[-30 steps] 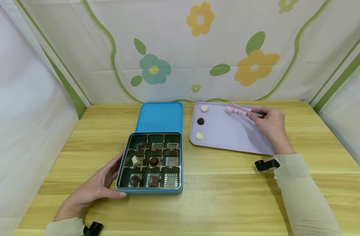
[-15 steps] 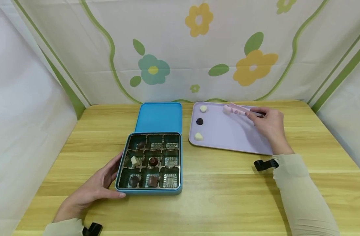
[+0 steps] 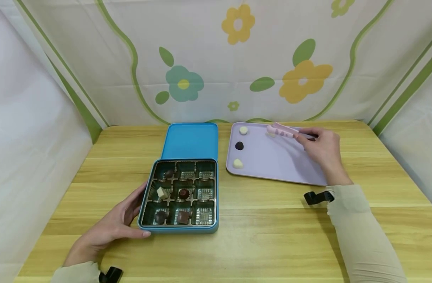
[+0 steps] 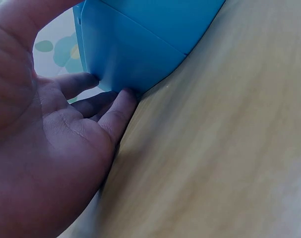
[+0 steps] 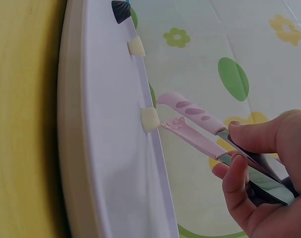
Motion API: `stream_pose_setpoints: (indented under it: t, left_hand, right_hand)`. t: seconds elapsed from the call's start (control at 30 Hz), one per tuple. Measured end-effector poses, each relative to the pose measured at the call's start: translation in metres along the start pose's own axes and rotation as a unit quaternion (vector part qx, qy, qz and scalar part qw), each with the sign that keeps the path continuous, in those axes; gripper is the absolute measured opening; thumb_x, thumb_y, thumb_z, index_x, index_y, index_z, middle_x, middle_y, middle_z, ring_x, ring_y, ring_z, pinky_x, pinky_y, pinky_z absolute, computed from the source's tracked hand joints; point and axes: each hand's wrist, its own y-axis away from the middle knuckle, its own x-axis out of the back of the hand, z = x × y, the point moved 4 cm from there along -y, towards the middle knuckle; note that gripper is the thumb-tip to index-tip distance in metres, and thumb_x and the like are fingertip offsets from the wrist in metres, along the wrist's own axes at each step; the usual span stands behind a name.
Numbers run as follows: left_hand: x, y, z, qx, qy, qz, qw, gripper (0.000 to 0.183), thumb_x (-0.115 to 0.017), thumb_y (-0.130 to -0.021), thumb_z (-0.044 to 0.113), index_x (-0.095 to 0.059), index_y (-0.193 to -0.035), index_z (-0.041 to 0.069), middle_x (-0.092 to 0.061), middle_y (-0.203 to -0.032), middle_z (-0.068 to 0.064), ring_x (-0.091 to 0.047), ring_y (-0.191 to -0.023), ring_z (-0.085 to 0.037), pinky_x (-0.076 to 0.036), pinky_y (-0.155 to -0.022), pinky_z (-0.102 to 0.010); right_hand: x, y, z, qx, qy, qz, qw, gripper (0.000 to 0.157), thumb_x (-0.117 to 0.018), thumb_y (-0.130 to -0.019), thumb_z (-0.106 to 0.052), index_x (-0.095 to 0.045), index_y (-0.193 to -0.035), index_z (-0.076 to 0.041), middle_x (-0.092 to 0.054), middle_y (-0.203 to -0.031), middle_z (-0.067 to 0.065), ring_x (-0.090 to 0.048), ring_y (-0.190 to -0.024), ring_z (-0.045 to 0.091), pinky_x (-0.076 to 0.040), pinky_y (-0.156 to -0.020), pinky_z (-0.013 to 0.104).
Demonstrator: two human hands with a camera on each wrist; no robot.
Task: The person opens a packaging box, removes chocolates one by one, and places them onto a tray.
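My right hand (image 3: 322, 147) holds a pair of pink tongs (image 3: 284, 131) with dark handles over the lilac tray (image 3: 283, 165). Just below the tongs' tips lies a white chocolate (image 5: 150, 120); in the right wrist view the tips stand parted, with nothing between them. Along the tray's left side sit a round white chocolate (image 3: 243, 130), a dark chocolate (image 3: 239, 146) and another white chocolate (image 3: 238, 163). My left hand (image 3: 113, 226) rests against the blue tin (image 3: 208, 229), fingertips touching its left side and thumb at the front corner.
Inside the tin, a divided insert (image 3: 204, 216) carries several chocolates, among them a white cube (image 3: 162, 192) and a brown square (image 3: 183, 217). Its hinged lid (image 3: 190, 139) lies back on the wooden table (image 3: 265, 236). A flowered cloth (image 3: 208, 47) closes off the rear.
The tongs' tips have risen slightly, and the white chocolate now shows on the tray beneath them. My left hand and the tin keep their places.
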Motion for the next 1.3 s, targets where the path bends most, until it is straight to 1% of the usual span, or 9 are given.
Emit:
stream_pose_setpoints:
  t: [0.17, 0.37, 0.5, 0.63, 0.73, 0.83, 0.93, 1.1, 1.3]
  left_hand:
    - [0.000, 0.000, 0.000, 0.005, -0.007, 0.004, 1.0000, 0.122, -0.084, -0.087, -0.005, -0.005, -0.176, 0.021, 0.007, -0.179, -0.027, -0.044, -0.145, 0.010, -0.046, -0.110, -0.015]
    - [0.000, 0.000, 0.000, 0.016, -0.009, 0.011, 0.9998, 0.122, -0.084, -0.086, -0.003, -0.006, -0.176, 0.023, 0.005, -0.180, -0.025, -0.044, -0.144, 0.012, -0.045, -0.110, -0.014]
    - [0.000, 0.000, 0.000, 0.016, -0.009, 0.011, 0.9998, 0.122, -0.084, -0.086, -0.003, -0.006, -0.176, 0.024, 0.005, -0.181, -0.024, -0.044, -0.144, 0.012, -0.045, -0.110, -0.014]
    - [0.001, 0.000, -0.001, 0.016, -0.011, 0.010, 0.9998, 0.121, -0.084, -0.086, -0.003, -0.006, -0.176, 0.023, 0.004, -0.181, -0.024, -0.043, -0.144, 0.012, -0.043, -0.110, -0.013]
    - [0.001, 0.000, -0.001, 0.015, -0.013, 0.010, 0.9998, 0.121, -0.084, -0.086, -0.003, -0.006, -0.176, 0.023, 0.004, -0.181, -0.024, -0.042, -0.145, 0.013, -0.043, -0.111, -0.013]
    - [0.000, 0.001, -0.001, 0.014, -0.012, 0.009, 0.9998, 0.121, -0.084, -0.087, -0.003, -0.006, -0.176, 0.023, 0.003, -0.181, -0.024, -0.043, -0.145, 0.012, -0.044, -0.110, -0.013]
    - [-0.001, 0.001, -0.001, 0.012, -0.011, 0.008, 0.9998, 0.120, -0.083, -0.087, -0.003, -0.006, -0.176, 0.023, 0.002, -0.181, -0.024, -0.043, -0.145, 0.011, -0.044, -0.111, -0.013]
    - [0.000, 0.001, 0.000, 0.005, -0.015, 0.008, 0.9998, 0.120, -0.083, -0.087, -0.004, -0.007, -0.176, 0.022, 0.002, -0.180, -0.026, -0.042, -0.146, 0.012, -0.043, -0.111, -0.013]
    - [0.000, 0.001, 0.001, 0.004, -0.017, 0.006, 0.9998, 0.120, -0.083, -0.087, -0.004, -0.006, -0.176, 0.022, 0.003, -0.180, -0.027, -0.041, -0.146, 0.013, -0.042, -0.111, -0.012]
  right_hand:
    - [0.001, 0.001, 0.000, 0.003, -0.002, 0.007, 1.000, 0.043, -0.075, -0.101, -0.039, -0.079, -0.129, -0.006, -0.077, -0.128, 0.023, -0.061, -0.099, 0.015, -0.044, -0.065, 0.012]
    - [0.002, 0.003, -0.005, 0.013, -0.021, 0.009, 1.000, 0.044, -0.076, -0.100, -0.041, -0.079, -0.129, -0.007, -0.077, -0.125, 0.023, -0.059, -0.076, -0.007, -0.048, -0.063, 0.013]
    - [0.000, 0.009, -0.018, 0.021, -0.053, -0.001, 0.998, 0.046, -0.077, -0.100, -0.042, -0.078, -0.131, -0.008, -0.077, -0.123, 0.023, -0.062, -0.068, -0.005, -0.052, -0.061, 0.016]
    - [-0.003, 0.018, -0.038, 0.053, -0.083, -0.008, 0.995, 0.039, -0.079, -0.100, -0.036, -0.080, -0.128, -0.009, -0.077, -0.122, 0.021, -0.064, -0.068, -0.002, -0.053, -0.061, 0.018]
    - [-0.010, 0.028, -0.055, 0.103, -0.098, -0.014, 0.990, 0.030, -0.080, -0.099, -0.027, -0.082, -0.123, -0.009, -0.079, -0.118, 0.019, -0.065, -0.069, -0.002, -0.053, -0.061, 0.018]
    - [-0.021, 0.038, -0.070, 0.152, -0.109, -0.028, 0.982, 0.023, -0.082, -0.098, -0.022, -0.084, -0.118, -0.010, -0.080, -0.115, 0.016, -0.066, -0.077, -0.002, -0.052, -0.063, 0.015]
    - [-0.032, 0.047, -0.083, 0.183, -0.131, -0.053, 0.973, 0.021, -0.083, -0.096, -0.018, -0.084, -0.116, -0.009, -0.079, -0.113, 0.013, -0.067, -0.087, -0.001, -0.053, -0.068, 0.012]
    - [-0.047, 0.061, -0.099, 0.218, -0.166, -0.092, 0.957, 0.021, -0.084, -0.095, -0.012, -0.084, -0.116, -0.009, -0.079, -0.109, 0.012, -0.071, -0.090, 0.004, -0.056, -0.072, 0.014]
    - [-0.058, 0.075, -0.116, 0.232, -0.176, -0.124, 0.948, 0.022, -0.086, -0.093, -0.013, -0.085, -0.115, -0.013, -0.080, -0.108, 0.008, -0.070, -0.092, 0.010, -0.055, -0.075, 0.017]
